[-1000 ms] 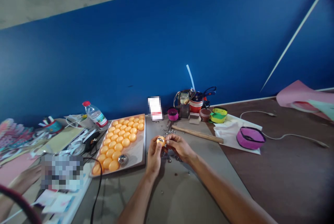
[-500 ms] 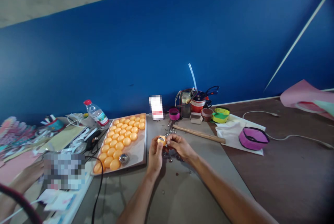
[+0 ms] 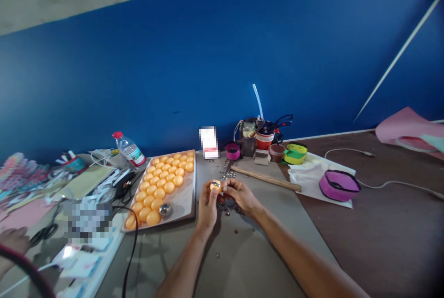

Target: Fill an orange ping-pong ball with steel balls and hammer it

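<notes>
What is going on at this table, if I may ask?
A person's left hand holds an orange ball with silvery pieces on it; the right hand is at its side. Small shiny bits lie scattered on the table around them. To the left, a tray holds rows of orange balls and one silvery ball.

On the grey tabletop (image 3: pixel 249 261) lie a white tray (image 3: pixel 183 196), a wooden-handled tool (image 3: pixel 265 178) and small shiny pieces (image 3: pixel 230 175)

Left, right and beyond

Well left of the left grip (image 3: pixel 207 207): bottle (image 3: pixel 132 154), pen pot (image 3: pixel 75 164), scissors (image 3: pixel 44 233). Right of the right grip (image 3: pixel 243 197): purple box (image 3: pixel 343 189) on white paper (image 3: pixel 307 175), white cable (image 3: pixel 391 181), pink sheet (image 3: pixel 404 124). Beyond the right grip: red cup (image 3: pixel 264 142) near the blue wall (image 3: pixel 194 62).
</notes>
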Motion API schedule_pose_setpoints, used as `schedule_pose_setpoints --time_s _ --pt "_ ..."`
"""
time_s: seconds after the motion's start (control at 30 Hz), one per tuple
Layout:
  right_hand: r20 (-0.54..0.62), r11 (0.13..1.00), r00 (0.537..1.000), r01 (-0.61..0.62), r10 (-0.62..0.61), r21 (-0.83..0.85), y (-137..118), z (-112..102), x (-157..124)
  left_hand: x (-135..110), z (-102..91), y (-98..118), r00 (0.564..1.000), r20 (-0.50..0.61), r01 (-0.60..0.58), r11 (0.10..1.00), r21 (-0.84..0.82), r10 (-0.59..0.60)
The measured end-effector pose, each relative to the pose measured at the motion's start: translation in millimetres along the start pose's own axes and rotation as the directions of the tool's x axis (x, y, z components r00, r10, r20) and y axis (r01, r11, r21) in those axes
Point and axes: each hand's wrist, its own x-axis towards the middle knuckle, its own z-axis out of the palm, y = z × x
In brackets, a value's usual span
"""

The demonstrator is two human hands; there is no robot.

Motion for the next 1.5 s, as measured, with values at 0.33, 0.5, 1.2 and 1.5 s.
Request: schedule_pose_setpoints --time_s 0.33,0.5,1.2,1.5 --pt "0.012 1.000 1.000 -0.001 0.001 -0.027 -1.0 1.2 0.7 -0.2 -0.7 0.0 0.999 -0.038 0.003 0.999 0.044 -0.001" --pt "0.025 1.000 1.000 -0.010 0.010 -0.014 -2.1 2.6 -0.1 -0.6 -0.9 0.5 0.999 -0.045 0.014 0.999 0.041 -0.012" --pt "0.032 0.997 0.999 -0.042 0.040 0.067 3.9 -1.9 0.5 -1.5 -0.7 1.9 0.998 -0.063 0.029 0.999 0.041 -0.027" --pt "0.039 0.992 0.998 -0.059 0.055 0.112 4.8 -2.8 0.3 -1.5 -0.2 1.9 1.000 -0.019 0.019 0.999 0.050 -0.018"
